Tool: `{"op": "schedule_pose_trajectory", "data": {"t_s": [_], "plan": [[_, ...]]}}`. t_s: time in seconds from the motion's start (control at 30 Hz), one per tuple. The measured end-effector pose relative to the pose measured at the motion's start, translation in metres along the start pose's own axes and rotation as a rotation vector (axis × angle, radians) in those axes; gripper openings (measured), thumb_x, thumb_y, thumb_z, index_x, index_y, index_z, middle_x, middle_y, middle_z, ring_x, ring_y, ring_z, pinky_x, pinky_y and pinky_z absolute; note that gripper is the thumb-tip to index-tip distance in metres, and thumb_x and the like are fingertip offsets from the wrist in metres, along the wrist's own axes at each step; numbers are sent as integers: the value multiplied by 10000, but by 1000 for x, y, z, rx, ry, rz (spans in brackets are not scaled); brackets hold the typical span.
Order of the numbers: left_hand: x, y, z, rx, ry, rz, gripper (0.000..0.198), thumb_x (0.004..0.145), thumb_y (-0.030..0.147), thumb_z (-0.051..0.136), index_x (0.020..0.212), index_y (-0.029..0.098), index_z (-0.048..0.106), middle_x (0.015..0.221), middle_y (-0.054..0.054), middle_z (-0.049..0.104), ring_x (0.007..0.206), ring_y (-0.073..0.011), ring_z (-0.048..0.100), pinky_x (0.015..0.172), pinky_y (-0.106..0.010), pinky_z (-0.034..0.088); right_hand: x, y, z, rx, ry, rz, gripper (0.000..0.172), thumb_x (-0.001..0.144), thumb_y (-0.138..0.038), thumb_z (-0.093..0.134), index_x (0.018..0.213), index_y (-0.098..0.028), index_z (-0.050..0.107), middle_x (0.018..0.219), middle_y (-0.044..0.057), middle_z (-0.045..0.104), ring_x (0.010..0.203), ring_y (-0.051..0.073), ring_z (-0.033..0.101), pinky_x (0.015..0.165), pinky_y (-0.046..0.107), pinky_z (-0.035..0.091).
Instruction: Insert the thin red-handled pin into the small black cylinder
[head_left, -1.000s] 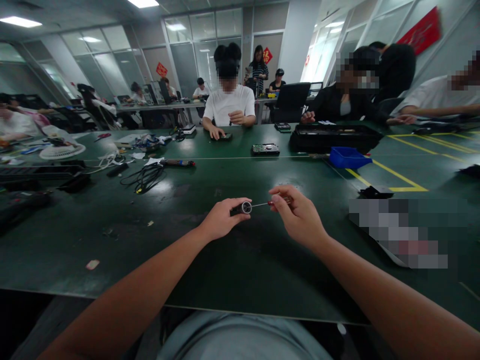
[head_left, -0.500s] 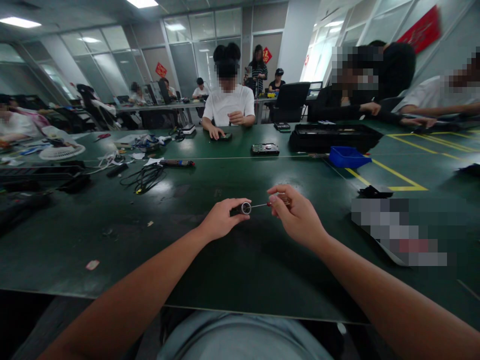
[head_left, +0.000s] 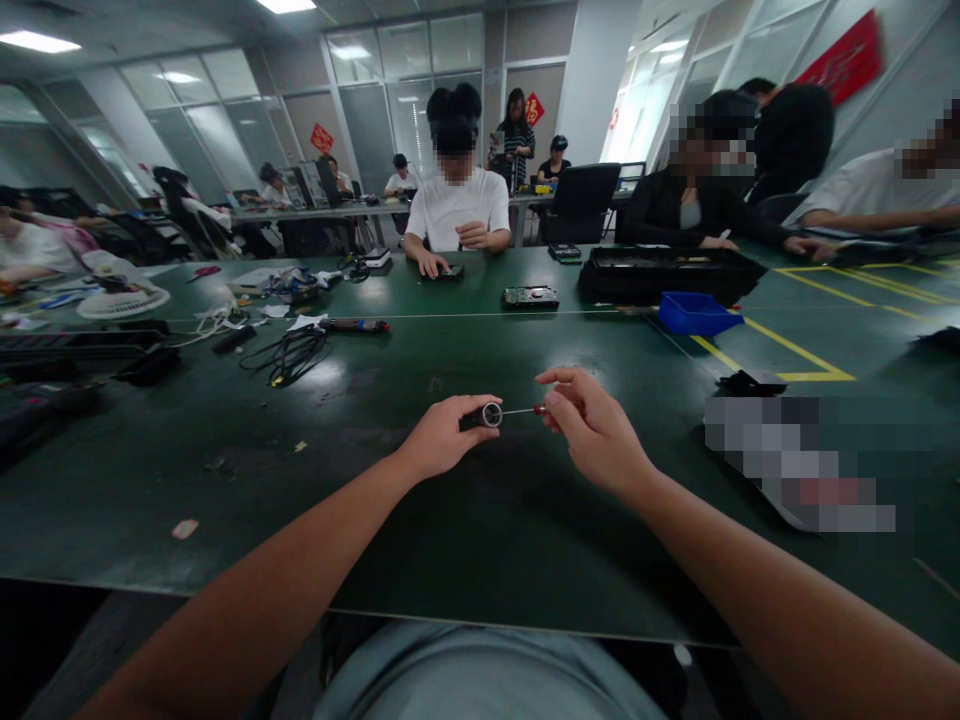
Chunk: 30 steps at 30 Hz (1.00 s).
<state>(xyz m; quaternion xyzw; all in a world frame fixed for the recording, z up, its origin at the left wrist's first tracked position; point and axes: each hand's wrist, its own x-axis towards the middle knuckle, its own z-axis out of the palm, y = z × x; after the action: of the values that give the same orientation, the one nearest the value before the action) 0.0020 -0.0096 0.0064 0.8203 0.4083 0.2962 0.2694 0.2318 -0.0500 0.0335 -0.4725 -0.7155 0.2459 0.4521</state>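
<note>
My left hand (head_left: 442, 437) is closed around a dark cylindrical part (head_left: 482, 416) whose round, pale-rimmed open end faces me. From the right, my right hand (head_left: 596, 425) pinches a screwdriver (head_left: 525, 411) with a thin metal shaft and a red collar. The shaft's tip reaches the open end of the cylinder; whether it touches something inside I cannot make out. My fingers hide most of the screwdriver's handle. Both hands are held above the green table (head_left: 480, 540).
A blurred-out pale package (head_left: 787, 470) lies at right. Farther back are a blue bin (head_left: 697, 314), a long black housing (head_left: 667, 272) and a hard drive (head_left: 530, 297). Black cables (head_left: 289, 357) and a pen-like tool (head_left: 356, 325) lie left. A co-worker (head_left: 457, 205) sits opposite.
The fingers of my right hand have shifted slightly on the screwdriver, showing more of its red collar. My left hand keeps its place. A co-worker at right has moved their hands.
</note>
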Motion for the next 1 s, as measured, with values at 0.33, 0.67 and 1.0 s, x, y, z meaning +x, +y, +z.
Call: {"op": "schedule_pose_trajectory", "data": {"t_s": [0.33, 0.67, 1.0], "plan": [[1, 2, 0, -5, -3, 4, 398, 865, 295, 727, 1255, 258, 656, 1246, -32, 681, 1161, -230, 618, 1049, -392, 451, 1, -3, 2, 25, 27, 84, 225, 986, -378, 470, 1121, -233, 577, 658, -29, 586, 602, 165, 579, 574, 312, 440], [1, 0, 1, -18, 37, -8, 403, 877, 304, 707, 1273, 258, 647, 1277, -38, 670, 1198, -236, 606, 1082, -409, 439, 2, -1, 8, 242, 126, 67, 227, 944, -416, 565, 938, -200, 638, 800, 34, 682, 732, 178, 653, 713, 354, 529], [7, 2, -3, 44, 56, 49, 402, 883, 295, 709, 1278, 271, 641, 1248, -32, 684, 1151, -226, 618, 1039, -399, 458, 14, 19, 13, 578, 166, 349, 248, 912, -467, 568, 882, -222, 592, 766, 35, 619, 677, 177, 607, 667, 359, 554]]}}
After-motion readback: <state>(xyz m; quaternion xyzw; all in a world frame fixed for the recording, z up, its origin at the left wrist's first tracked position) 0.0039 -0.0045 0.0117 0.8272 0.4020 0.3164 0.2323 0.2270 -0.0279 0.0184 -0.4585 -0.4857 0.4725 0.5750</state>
